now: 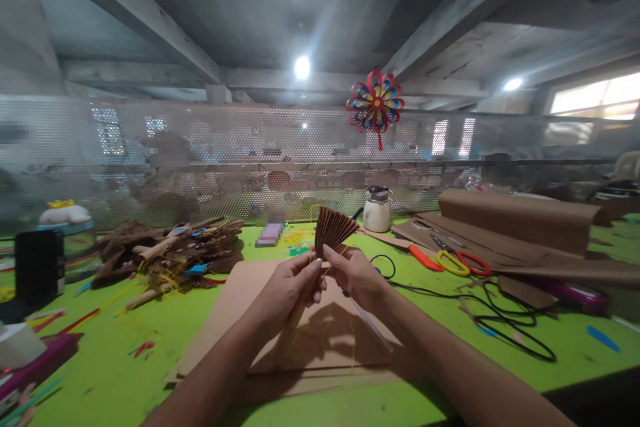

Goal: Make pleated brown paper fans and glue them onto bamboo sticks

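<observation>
A brown pleated paper fan stands spread above my fingers, its folds gathered at the lower end. My left hand pinches that narrow end from the left. From the other side my right hand closes on the same gathered base, thumb against the folds. A thin yellow string runs by the fingers of my right hand. Beneath both hands lies a flat stack of light brown board, with the hands' shadow on it. The fingertips partly hide the base of the fan.
Scissors with yellow and red handles, an orange-handled tool and a black cable lie at right, before brown paper sheets. Brown scraps pile up at left near a phone. A white jar stands behind.
</observation>
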The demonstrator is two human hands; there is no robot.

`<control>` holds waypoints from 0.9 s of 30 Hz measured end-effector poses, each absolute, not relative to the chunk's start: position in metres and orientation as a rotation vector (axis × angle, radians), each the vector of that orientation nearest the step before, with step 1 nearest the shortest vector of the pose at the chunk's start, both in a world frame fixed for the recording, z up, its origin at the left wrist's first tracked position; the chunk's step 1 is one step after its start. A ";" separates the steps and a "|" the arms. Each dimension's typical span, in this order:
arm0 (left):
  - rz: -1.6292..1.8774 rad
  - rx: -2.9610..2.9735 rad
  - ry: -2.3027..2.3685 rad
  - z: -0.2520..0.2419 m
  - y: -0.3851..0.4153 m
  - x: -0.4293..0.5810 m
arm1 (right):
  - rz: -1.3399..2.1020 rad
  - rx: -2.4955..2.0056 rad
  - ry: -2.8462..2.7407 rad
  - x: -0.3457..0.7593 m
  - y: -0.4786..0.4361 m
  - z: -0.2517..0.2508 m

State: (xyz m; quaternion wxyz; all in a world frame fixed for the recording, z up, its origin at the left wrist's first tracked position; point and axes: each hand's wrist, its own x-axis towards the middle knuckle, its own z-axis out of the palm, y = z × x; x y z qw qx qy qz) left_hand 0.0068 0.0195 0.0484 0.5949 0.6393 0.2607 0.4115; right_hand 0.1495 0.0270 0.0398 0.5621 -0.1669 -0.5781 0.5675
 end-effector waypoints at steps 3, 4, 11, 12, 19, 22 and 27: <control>0.945 1.490 0.623 0.051 0.019 0.004 | 1.301 -0.372 -1.309 0.155 0.029 0.042; 0.939 1.490 0.629 0.052 0.019 0.004 | 1.286 -0.376 -1.285 0.157 0.030 0.044; 0.821 1.604 0.708 0.053 0.018 0.000 | 0.867 -0.550 -1.250 0.183 0.035 0.059; 0.795 1.623 0.721 0.053 0.017 0.000 | 0.801 -0.590 -1.265 0.188 0.036 0.060; 0.693 1.690 0.845 0.051 0.017 0.005 | 0.479 -0.855 -1.666 0.202 0.036 0.064; 0.678 1.688 0.849 0.048 0.018 0.008 | 0.376 -0.938 -1.772 0.200 0.033 0.065; 0.686 1.672 0.857 0.037 0.023 0.009 | 0.418 -0.961 -1.785 0.197 0.031 0.067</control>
